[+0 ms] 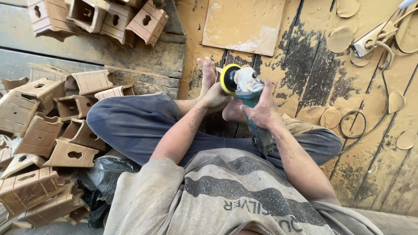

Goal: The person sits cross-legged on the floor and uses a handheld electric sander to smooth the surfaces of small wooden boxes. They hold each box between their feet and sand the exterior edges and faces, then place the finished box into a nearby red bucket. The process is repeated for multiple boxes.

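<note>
A teal and grey angle grinder (249,93) with a yellow-rimmed disc pad (228,78) is held above my crossed legs. My right hand (261,109) is wrapped around the grinder's body. Against the disc's lower side rests my left hand (215,96), its fingers touching the pad; whether it grips anything there is hidden. My bare feet (208,74) lie just beneath the tool on the dusty wooden floor.
Several small carved wooden boxes (41,130) are piled to my left and at the top left (100,17). A flat board (244,24) lies ahead. Round sanding discs (331,117), a power strip (370,41) and a cable (383,109) lie to the right.
</note>
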